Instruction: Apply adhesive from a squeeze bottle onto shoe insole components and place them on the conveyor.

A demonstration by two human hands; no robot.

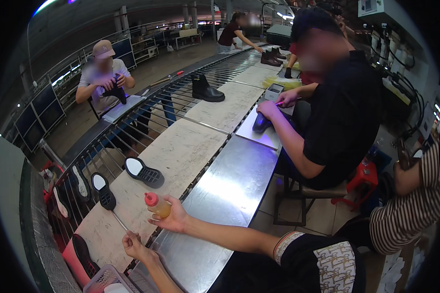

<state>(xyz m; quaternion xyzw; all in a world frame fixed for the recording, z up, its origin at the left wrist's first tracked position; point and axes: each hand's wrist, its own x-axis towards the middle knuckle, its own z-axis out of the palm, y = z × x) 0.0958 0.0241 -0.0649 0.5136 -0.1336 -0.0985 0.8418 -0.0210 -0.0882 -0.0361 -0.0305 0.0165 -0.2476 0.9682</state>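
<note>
Two soles lie on the pale board [183, 146]: a near sole [102, 188] at the far end of the stick, and a far sole [149, 177] to its right. Each shows a white patch; neither carries an upper, so work on both appears unfinished. At this viewing distance, coating on either sole cannot be confirmed. The left hand [137, 247] pinches a thin stick [121, 222]. The right hand [175, 217] curls around a bottle [160, 209], partly filled with yellow liquid. Edges: the board ends along the metal desk [220, 171]; a basket [99, 278] stands beside the left forearm. Room for moving extends along the board from the far sole toward a black boot [205, 90].
</note>
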